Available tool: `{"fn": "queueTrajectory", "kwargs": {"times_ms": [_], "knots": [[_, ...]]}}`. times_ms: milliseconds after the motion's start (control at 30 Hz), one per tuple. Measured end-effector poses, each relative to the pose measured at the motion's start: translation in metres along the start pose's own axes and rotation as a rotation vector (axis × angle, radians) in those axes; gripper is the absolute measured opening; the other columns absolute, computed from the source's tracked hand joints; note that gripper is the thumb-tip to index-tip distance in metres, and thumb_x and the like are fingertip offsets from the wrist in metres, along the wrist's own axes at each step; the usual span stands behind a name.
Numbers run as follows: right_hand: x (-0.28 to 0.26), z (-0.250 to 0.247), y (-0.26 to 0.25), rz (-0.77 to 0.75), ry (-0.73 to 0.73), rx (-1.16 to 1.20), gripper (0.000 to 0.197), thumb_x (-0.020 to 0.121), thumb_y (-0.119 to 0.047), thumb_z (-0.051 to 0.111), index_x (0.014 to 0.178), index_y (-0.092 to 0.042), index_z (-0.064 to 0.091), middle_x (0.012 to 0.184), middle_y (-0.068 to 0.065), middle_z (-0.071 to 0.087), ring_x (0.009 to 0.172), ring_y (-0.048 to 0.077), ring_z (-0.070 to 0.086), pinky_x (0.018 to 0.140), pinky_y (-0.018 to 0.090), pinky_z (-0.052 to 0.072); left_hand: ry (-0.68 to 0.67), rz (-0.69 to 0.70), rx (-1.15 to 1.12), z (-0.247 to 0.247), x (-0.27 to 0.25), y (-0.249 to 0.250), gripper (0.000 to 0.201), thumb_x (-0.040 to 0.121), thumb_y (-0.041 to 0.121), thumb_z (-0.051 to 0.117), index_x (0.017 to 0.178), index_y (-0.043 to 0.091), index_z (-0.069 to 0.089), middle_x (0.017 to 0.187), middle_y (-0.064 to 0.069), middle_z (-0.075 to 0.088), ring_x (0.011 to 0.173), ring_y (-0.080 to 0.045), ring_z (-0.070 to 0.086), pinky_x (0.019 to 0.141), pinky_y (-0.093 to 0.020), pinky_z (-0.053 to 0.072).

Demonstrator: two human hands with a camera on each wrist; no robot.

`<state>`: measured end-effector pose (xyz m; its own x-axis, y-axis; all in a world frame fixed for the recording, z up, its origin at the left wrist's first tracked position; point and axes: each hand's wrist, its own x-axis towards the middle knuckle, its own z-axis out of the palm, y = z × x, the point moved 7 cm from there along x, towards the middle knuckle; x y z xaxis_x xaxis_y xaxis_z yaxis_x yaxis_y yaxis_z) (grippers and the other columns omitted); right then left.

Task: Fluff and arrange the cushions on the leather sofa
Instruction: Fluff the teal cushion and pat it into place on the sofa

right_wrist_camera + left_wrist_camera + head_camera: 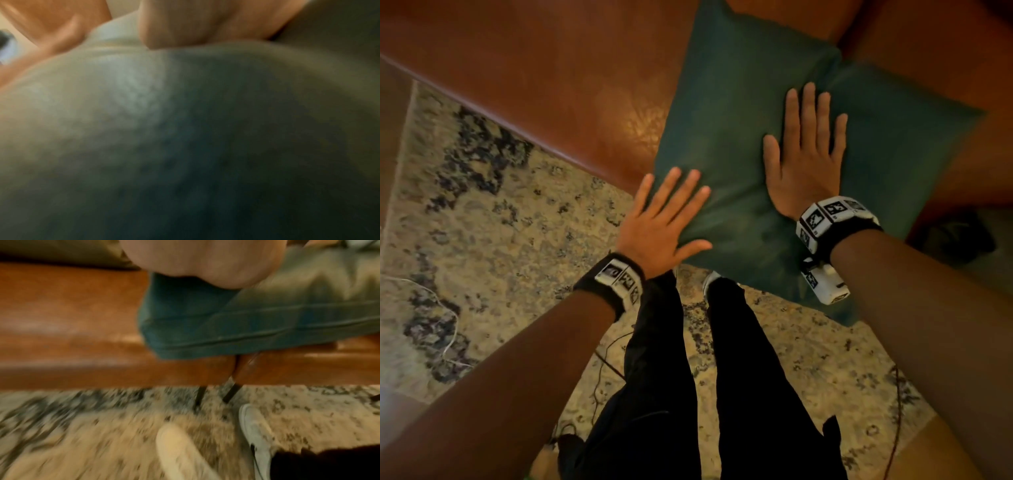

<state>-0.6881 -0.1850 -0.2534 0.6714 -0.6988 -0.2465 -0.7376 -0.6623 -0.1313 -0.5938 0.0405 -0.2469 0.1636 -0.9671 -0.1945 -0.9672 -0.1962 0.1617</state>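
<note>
A dark green cushion (726, 113) lies on the brown leather sofa (558, 89), its near corner hanging over the seat's front edge. My left hand (671, 205) lies flat with straight fingers on the cushion's left edge. My right hand (806, 150) presses flat on the cushion's middle, fingers spread. In the left wrist view, the heel of the left hand (205, 261) rests on the cushion (236, 321) above the sofa seat (72, 321). The right wrist view is blurred: the cushion (185, 138) fills it, with part of the right hand (205, 24) at the top.
A patterned beige and dark rug (482, 240) covers the floor in front of the sofa. My legs in black trousers (661, 377) and white shoes (257, 431) stand on it. Thin cables (606, 359) trail across the rug. Dark sofa legs (230, 394) show under the seat.
</note>
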Motion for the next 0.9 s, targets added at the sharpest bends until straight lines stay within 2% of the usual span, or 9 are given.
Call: {"fn": "queueTrajectory", "kwargs": {"times_ms": [100,200,300,400,467,567,700,767,900], "knots": [[-0.005,-0.001,-0.003,0.012,0.004,-0.006,0.068,0.11,-0.052,0.016,0.167,-0.016,0.008,0.175,0.01,0.005,0.162,0.028,0.003,0.129,0.055,0.002,-0.125,-0.139,-0.015,0.025,-0.053,-0.043,0.082,0.104,0.065,0.022,0.164,0.018,-0.007,0.171,-0.013,0.003,0.158,-0.037,0.006,0.127,-0.057,0.014],[-0.015,-0.003,-0.004,0.027,-0.027,-0.007,0.068,0.11,-0.052,0.014,0.167,-0.016,0.008,0.175,0.01,0.005,0.162,0.029,0.003,0.129,0.055,0.001,-0.221,-0.172,-0.087,0.021,-0.088,-0.061,0.078,0.106,0.061,0.013,0.163,0.011,-0.005,0.171,-0.017,0.002,0.159,-0.035,0.005,0.126,-0.056,0.016],[-0.023,-0.016,-0.003,0.034,-0.056,0.069,0.068,0.11,-0.053,0.021,0.167,-0.018,0.013,0.175,0.008,0.006,0.162,0.029,0.003,0.13,0.053,-0.002,-0.228,-0.19,-0.133,-0.001,-0.068,-0.069,0.078,0.106,0.06,0.014,0.163,0.01,-0.003,0.172,-0.015,0.001,0.159,-0.03,0.004,0.128,-0.051,0.011],[-0.037,-0.043,0.007,0.071,-0.001,0.308,0.059,0.109,-0.046,0.038,0.162,-0.019,0.035,0.175,0.008,0.009,0.161,0.028,0.004,0.13,0.046,-0.002,-0.148,-0.258,-0.23,-0.029,-0.017,-0.072,0.079,0.106,0.059,0.02,0.163,0.007,0.006,0.172,-0.014,0.003,0.159,-0.028,0.008,0.129,-0.05,0.011],[-0.053,-0.061,0.031,0.214,0.12,0.343,0.055,0.108,-0.042,0.045,0.156,-0.015,0.043,0.173,0.011,0.013,0.16,0.032,0.01,0.129,0.047,0.006,-0.135,-0.3,-0.329,-0.044,0.019,-0.075,0.078,0.106,0.059,0.025,0.163,0.008,0.011,0.171,-0.014,0.009,0.158,-0.028,0.015,0.129,-0.048,0.014],[-0.088,-0.066,0.085,0.614,0.243,0.366,0.066,0.105,-0.046,0.045,0.16,-0.01,0.035,0.171,0.02,0.015,0.157,0.038,0.019,0.127,0.048,0.02,-0.183,-0.376,-0.522,-0.049,0.065,-0.078,0.081,0.102,0.067,0.023,0.163,0.014,0.018,0.169,-0.011,0.024,0.153,-0.028,0.027,0.127,-0.044,0.021],[-0.139,-0.035,0.13,1.29,0.058,0.748,0.071,0.108,-0.059,0.027,0.167,-0.021,0.016,0.172,0.016,0.016,0.155,0.039,0.023,0.125,0.048,0.019,-0.234,-0.47,-0.704,-0.055,0.097,-0.068,0.068,0.106,0.059,0.027,0.162,0.02,0.024,0.163,-0.005,0.036,0.149,-0.023,0.034,0.115,-0.024,0.016],[-0.151,-0.027,0.132,1.412,-0.034,0.866,0.071,0.107,-0.063,0.018,0.167,-0.024,0.014,0.171,0.015,0.022,0.154,0.039,0.026,0.125,0.049,0.017,-0.251,-0.468,-0.738,-0.061,0.104,-0.062,0.064,0.108,0.054,0.031,0.161,0.019,0.026,0.161,-0.007,0.04,0.148,-0.026,0.037,0.115,-0.025,0.019],[-0.152,-0.036,0.133,1.399,-0.14,0.919,0.075,0.107,-0.064,0.019,0.163,-0.016,0.029,0.169,0.013,0.028,0.154,0.036,0.028,0.127,0.047,0.017,-0.285,-0.486,-0.787,-0.069,0.109,-0.061,0.059,0.107,0.053,0.035,0.156,0.019,0.038,0.154,-0.006,0.05,0.143,-0.026,0.044,0.111,-0.022,0.023]]}}
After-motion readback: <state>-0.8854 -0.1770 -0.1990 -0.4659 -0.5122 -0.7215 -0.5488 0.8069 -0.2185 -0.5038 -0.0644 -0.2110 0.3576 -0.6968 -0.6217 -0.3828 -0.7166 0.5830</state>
